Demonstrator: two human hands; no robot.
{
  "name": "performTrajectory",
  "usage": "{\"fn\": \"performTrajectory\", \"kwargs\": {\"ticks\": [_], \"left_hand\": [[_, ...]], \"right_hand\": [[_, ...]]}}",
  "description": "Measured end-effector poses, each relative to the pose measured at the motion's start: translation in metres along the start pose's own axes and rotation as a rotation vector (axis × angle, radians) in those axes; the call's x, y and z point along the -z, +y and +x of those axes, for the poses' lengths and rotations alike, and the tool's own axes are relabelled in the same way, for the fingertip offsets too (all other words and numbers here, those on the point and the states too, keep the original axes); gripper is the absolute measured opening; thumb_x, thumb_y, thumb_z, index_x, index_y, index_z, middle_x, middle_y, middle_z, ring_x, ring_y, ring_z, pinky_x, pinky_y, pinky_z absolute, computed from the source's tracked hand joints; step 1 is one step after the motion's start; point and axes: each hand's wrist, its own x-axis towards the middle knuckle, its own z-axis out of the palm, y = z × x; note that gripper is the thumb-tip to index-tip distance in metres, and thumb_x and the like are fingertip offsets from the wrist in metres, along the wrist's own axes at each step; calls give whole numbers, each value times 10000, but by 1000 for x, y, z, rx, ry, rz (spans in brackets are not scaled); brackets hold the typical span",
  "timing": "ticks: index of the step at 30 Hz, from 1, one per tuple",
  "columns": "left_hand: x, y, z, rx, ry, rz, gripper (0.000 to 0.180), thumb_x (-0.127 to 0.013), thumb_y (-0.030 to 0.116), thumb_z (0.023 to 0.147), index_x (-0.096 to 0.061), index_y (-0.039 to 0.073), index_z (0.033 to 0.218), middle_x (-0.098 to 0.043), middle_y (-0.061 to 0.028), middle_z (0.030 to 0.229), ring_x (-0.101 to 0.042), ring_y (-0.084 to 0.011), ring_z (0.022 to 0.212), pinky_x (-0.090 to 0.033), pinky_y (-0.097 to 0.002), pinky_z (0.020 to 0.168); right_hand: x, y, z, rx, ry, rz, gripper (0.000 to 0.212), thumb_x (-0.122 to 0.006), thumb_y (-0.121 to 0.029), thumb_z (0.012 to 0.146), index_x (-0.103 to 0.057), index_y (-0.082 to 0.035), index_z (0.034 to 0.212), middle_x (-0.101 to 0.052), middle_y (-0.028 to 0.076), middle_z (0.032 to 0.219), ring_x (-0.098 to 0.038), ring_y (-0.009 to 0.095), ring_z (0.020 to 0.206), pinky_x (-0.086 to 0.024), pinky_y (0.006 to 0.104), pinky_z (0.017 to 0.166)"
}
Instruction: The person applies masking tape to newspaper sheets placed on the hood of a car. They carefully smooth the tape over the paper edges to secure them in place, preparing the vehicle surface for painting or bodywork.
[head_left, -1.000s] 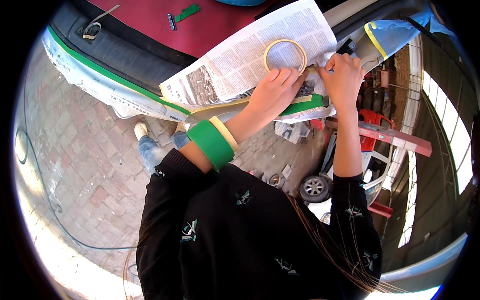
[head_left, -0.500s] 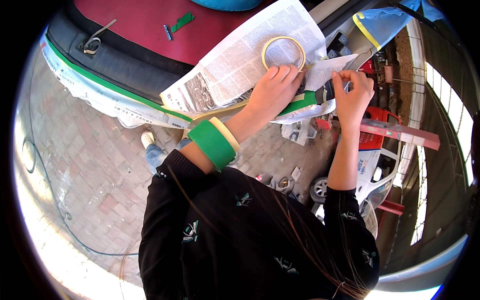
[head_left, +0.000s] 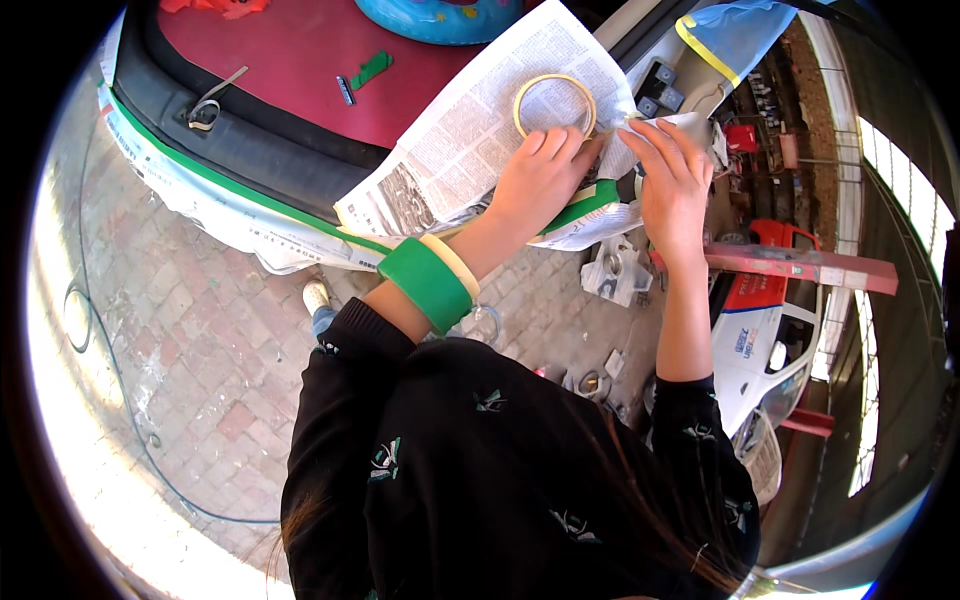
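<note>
Your left hand [head_left: 545, 180] is narrow, its fingers curled over the lower rim of the pale yellow tape roll [head_left: 519, 105], holding it there. The roll sits over the right part of the newspaper sheet [head_left: 470, 125], which lies across the inner edge of the dark sill [head_left: 265, 155]. Your right hand [head_left: 675, 185] has its fingers stretched out close together, fingertips at the sheet's right-hand end; you cannot tell from here whether they pinch the paper, as the thumb is hidden. Between your hands, a green tape strip [head_left: 592, 203] runs beside the paper. On your left wrist you wear a green tape roll [head_left: 428, 288], with a cream roll [head_left: 453, 263] next to it on the hand side. Past the sill's inner edge, a green scrap [head_left: 372, 69] lies near a small dark blade-like piece [head_left: 345, 91] on the red panel [head_left: 300, 55]. Blue plastic sheeting [head_left: 745, 38] with a yellow border hangs beyond your right hand.
</note>
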Motion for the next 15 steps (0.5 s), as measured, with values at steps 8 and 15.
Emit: {"fn": "performTrajectory", "kwargs": {"ticks": [8, 15], "left_hand": [[1, -1, -19, 13, -23, 78, 488, -541, 180, 909, -610, 98, 1386, -511, -15, 1007, -507, -158, 1007, -385, -293, 872], [-1, 2, -19, 22, 11, 32, 484, -545, 193, 907, -623, 154, 1383, -513, -25, 997, -508, -170, 983, -390, -293, 862]], "right_hand": [[-3, 19, 1, 63, -148, 26, 438, -598, 66, 789, -717, -91, 1180, -700, 27, 1245, -521, 265, 1358, -351, 472, 1174], [-2, 26, -19, -47, -202, 52, 401, -569, 80, 816, -704, -56, 1168, -714, 89, 1209, -575, 277, 1301, -361, 464, 1169]]}}
